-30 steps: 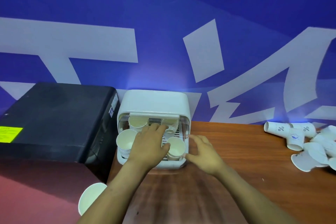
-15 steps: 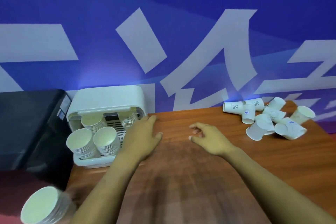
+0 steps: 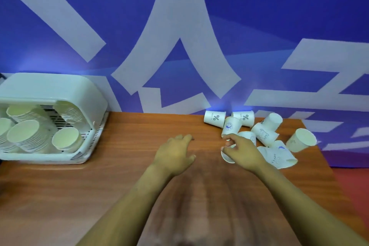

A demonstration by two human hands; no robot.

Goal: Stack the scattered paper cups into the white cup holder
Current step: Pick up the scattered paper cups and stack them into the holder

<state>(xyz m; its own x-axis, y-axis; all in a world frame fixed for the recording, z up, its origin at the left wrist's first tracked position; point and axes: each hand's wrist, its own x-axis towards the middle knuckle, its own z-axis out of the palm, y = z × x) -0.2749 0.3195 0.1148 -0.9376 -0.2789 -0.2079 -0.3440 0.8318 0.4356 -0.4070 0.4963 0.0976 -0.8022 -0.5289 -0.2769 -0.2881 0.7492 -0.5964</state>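
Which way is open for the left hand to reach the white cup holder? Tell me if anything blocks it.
Probably yes: the left hand hovers open over bare table, and nothing stands between it and the white cup holder.

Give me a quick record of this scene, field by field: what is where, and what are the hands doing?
surface: wooden table against a blue wall
cup holder: white cup holder at the table's left end, several stacks of cups inside
loose cups: pile of paper cups on the right, most lying on their sides
left hand: left hand open, palm down over bare table, holding nothing
right hand: right hand at the near edge of the pile, fingers curled round one cup
task state: loose cups not yet stacked
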